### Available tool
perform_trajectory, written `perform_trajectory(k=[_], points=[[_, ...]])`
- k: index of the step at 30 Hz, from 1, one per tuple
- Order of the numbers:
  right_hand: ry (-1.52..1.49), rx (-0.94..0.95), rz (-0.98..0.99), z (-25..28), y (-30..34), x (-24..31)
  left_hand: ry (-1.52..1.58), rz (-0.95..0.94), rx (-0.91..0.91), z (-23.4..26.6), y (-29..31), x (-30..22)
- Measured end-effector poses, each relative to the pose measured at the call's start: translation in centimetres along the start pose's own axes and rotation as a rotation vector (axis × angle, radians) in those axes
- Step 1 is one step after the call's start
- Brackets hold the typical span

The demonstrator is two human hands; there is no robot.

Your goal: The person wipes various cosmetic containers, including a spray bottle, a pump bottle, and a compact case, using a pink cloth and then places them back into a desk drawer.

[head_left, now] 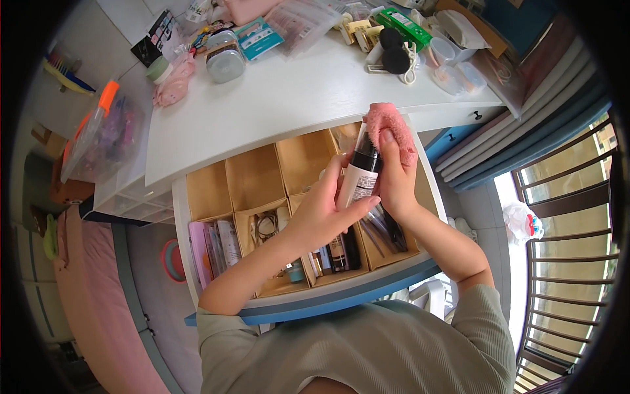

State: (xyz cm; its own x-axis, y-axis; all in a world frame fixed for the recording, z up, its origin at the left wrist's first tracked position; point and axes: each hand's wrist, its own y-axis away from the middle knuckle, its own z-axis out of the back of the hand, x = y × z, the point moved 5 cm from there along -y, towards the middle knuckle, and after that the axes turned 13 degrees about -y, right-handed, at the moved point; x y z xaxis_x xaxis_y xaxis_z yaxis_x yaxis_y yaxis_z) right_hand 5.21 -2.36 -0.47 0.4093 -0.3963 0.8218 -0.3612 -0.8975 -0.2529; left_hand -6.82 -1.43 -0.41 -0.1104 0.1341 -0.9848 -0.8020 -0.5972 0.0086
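My left hand (325,213) is wrapped round the pale pink body of a pump bottle (357,182) with a black collar and a clear cap. The bottle tilts over the open drawer. In my right hand (396,180) is a pink cloth (392,128), pressed by the thumb against the capped top of the bottle. Below both hands, the drawer (262,307) holds cardboard dividers. Its near compartments carry pink and white packets (220,249), a compartment of small bottles and coiled items, dark tubes (338,253) and slim pencil-like sticks (384,236).
On the white desk (295,92) stand a clear jar (225,59), a teal packet (258,38), black round puffs (394,52) and a green box (403,25). A clear bin (98,141) is at the left. Curtains (525,125) and a barred window (564,246) lie right.
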Motion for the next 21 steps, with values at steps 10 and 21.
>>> perform_trajectory(k=[10,21], points=[[-0.108,0.208,0.002,-2.0,0.7,1.8,0.533,0.117,0.293,-1.3,1.8,-1.9],[0.746,0.259,0.391,-3.2,0.5,4.8,0.442,0.025,-0.091,0.5,1.2,-1.4]])
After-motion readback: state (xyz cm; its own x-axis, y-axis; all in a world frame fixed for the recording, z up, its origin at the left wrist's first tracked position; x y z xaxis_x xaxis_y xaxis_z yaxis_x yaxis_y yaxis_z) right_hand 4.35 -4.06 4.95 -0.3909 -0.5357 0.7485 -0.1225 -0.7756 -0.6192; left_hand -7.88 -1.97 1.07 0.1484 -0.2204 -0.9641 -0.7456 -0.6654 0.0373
